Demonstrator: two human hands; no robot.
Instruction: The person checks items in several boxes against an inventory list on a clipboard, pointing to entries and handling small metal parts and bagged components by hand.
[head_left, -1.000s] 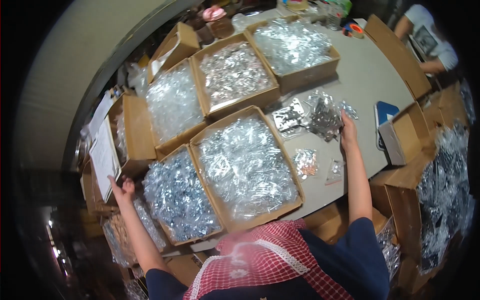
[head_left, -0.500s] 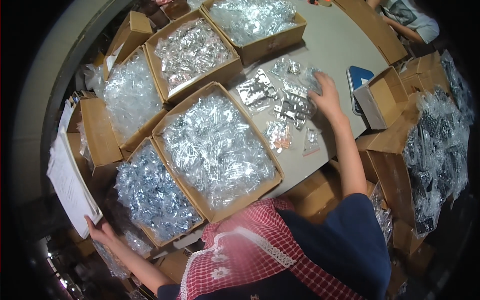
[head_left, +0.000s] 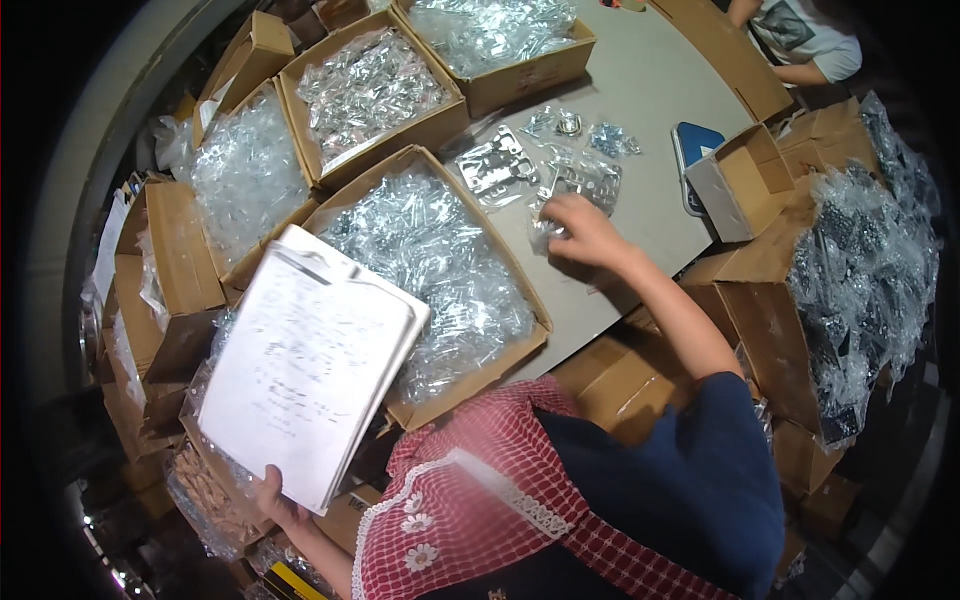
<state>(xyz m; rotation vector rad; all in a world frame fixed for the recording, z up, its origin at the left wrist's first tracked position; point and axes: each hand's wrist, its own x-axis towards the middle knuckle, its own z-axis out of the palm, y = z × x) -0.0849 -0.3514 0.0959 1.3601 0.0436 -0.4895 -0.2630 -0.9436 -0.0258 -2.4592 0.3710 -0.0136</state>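
My left hand [head_left: 280, 500] grips the lower edge of a clipboard with handwritten white sheets [head_left: 300, 370]. The clipboard is tilted over the boxes at the left and hides part of them. On the grey table my right hand [head_left: 585, 232] is closed on a small clear plastic bag [head_left: 545, 234], whose contents are mostly hidden by the fingers. Just beyond that hand lies a bag of silver metal brackets [head_left: 585, 178]. A second bag of brackets [head_left: 495, 168] lies to its left. Farther back are a bag of small screws [head_left: 612, 140] and a bag with a round metal part [head_left: 568, 123].
Open cardboard boxes of bagged hardware [head_left: 430, 270] stand at the left and back. A blue-topped case [head_left: 695, 150] and a small open carton [head_left: 745, 185] sit on the right. Beyond them is a box of bagged dark parts [head_left: 860, 270]. Another person's arm [head_left: 800, 72] shows at the far right.
My left hand has brought the clipboard rightward over the boxes, its page now facing up. My right hand has moved nearer and left, closing on a small bag; the loose small bags there no longer lie apart.
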